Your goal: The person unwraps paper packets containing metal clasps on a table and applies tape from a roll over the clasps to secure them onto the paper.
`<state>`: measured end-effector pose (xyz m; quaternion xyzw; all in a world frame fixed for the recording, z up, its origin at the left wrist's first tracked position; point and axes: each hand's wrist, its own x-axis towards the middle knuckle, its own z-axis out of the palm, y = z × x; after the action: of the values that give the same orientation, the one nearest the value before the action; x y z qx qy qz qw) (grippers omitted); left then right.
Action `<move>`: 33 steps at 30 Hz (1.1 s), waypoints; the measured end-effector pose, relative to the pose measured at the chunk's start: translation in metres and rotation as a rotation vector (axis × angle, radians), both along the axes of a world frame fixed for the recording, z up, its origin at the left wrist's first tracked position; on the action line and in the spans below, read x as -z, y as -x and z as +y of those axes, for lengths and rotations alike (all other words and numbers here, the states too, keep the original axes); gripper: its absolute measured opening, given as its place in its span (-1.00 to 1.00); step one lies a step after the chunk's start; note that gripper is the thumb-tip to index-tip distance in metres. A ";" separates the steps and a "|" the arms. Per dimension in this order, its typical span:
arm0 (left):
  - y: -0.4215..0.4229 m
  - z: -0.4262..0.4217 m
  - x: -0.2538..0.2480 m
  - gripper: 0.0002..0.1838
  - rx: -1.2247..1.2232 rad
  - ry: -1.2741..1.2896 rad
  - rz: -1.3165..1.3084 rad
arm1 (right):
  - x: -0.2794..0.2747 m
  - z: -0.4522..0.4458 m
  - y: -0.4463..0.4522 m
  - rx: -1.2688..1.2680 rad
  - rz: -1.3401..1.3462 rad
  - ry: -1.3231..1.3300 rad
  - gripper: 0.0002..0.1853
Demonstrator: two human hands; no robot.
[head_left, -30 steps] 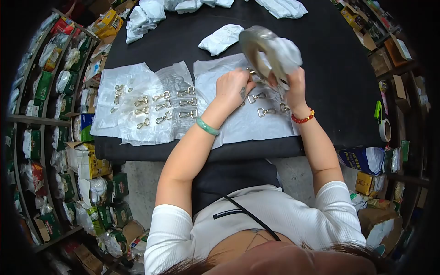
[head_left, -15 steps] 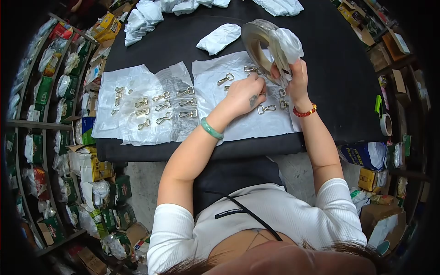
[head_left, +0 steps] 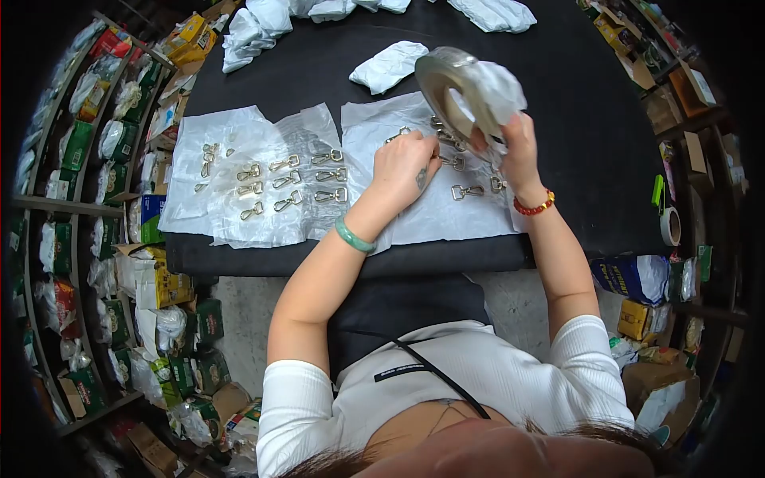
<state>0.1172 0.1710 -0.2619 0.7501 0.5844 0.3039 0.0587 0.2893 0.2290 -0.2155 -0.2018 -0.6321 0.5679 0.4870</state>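
My left hand [head_left: 403, 169] rests over the right white sheet [head_left: 426, 227], its fingers curled together; what they hold, if anything, is hidden. Metal swivel clasps lie on that sheet around it, one [head_left: 468, 191] to its right and others near its fingertips. My right hand [head_left: 518, 155] grips a large roll of clear tape [head_left: 448, 94], raised and tilted above the sheet's right side, with crumpled white material [head_left: 498, 92] at the roll. On the left, several clasps [head_left: 331, 175] lie in rows on thin wrapping sheets [head_left: 263, 227].
A white wrapped packet [head_left: 388, 68] lies on the black table [head_left: 590, 183], with more packets [head_left: 255, 32] along the far side. A small tape roll [head_left: 670, 227] and a green tool [head_left: 658, 191] sit at the right edge. Packed shelves [head_left: 72, 209] stand on both sides.
My left hand first moved right among the clasps, then back left. The tape roll in my right hand turned more upright, then tilted left again.
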 end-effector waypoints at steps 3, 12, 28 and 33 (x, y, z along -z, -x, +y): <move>0.000 -0.002 0.000 -0.90 -0.017 0.048 -0.004 | -0.005 -0.018 0.000 0.012 0.044 0.017 -0.59; -0.004 -0.002 -0.004 -0.88 -0.007 0.113 0.021 | 0.014 -0.028 -0.002 0.009 -0.049 0.040 -0.51; -0.047 -0.009 -0.008 -0.88 0.319 0.085 0.045 | 0.014 -0.033 -0.041 0.126 0.034 0.052 -0.55; -0.020 -0.025 -0.013 -0.92 0.389 0.054 -0.249 | 0.007 -0.041 -0.041 0.131 0.086 0.084 -0.53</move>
<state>0.1376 0.1464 -0.2494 0.8035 0.4249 0.3614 0.2080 0.3307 0.1883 -0.2229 -0.2386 -0.5714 0.5691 0.5410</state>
